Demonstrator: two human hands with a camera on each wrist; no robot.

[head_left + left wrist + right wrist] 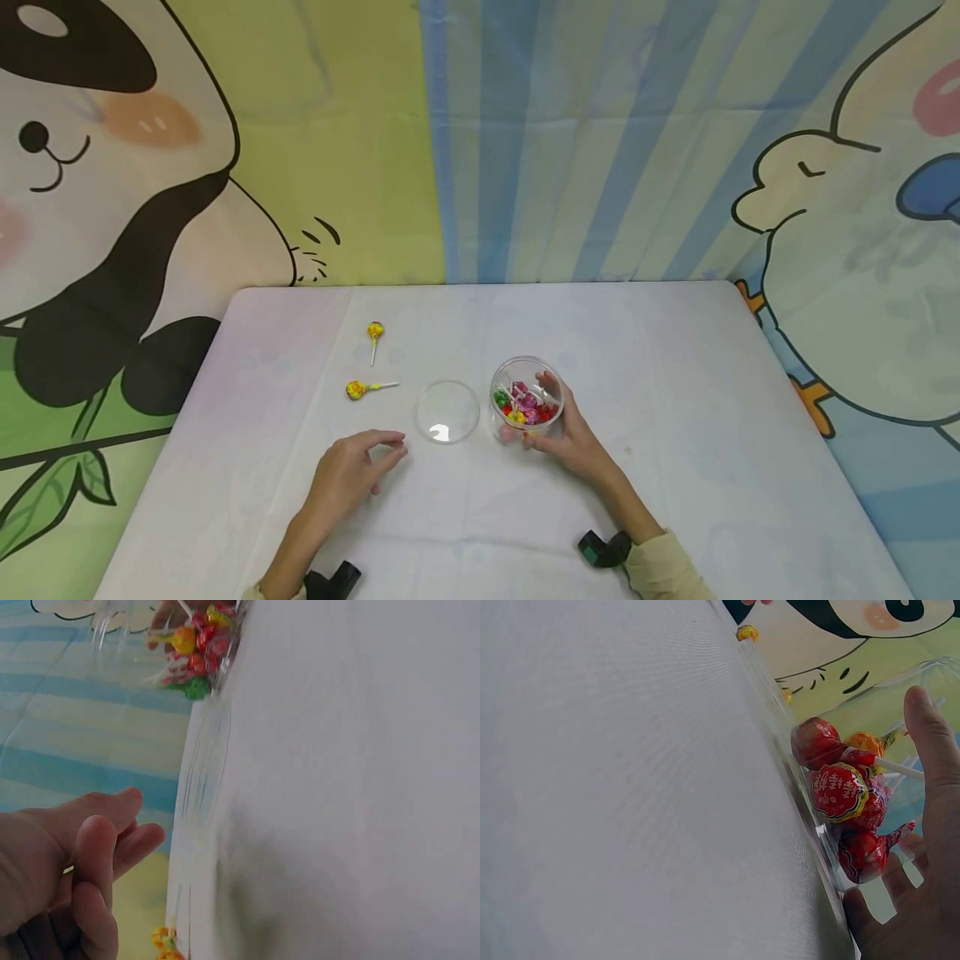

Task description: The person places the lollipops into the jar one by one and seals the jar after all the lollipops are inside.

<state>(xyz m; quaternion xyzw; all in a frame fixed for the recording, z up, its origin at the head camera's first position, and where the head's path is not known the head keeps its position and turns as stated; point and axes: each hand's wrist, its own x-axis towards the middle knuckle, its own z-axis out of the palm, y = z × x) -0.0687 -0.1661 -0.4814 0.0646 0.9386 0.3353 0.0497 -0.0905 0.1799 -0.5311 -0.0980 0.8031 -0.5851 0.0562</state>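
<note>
A clear round jar [517,433] holds several wrapped lollipops [527,403] in red, pink, green and yellow. My right hand [562,433] grips it from the right, thumb on the near side and fingers round the far side. In the right wrist view, red lollipops [840,791] show through the jar wall beside the thumb [930,727]. To the jar's left lies a clear round lid [447,412], flat on the table. My left hand [348,475], fingers loosely bent, holds nothing near that lid. Beyond it lie two yellow lollipops, one sideways [356,389], another pointing away [375,331].
A white cloth covers the table [675,375]. Behind it hangs a printed backdrop [585,150] with cartoon animals and blue stripes. A black wrist device [603,550] sits by the right sleeve, another [333,581] by the left.
</note>
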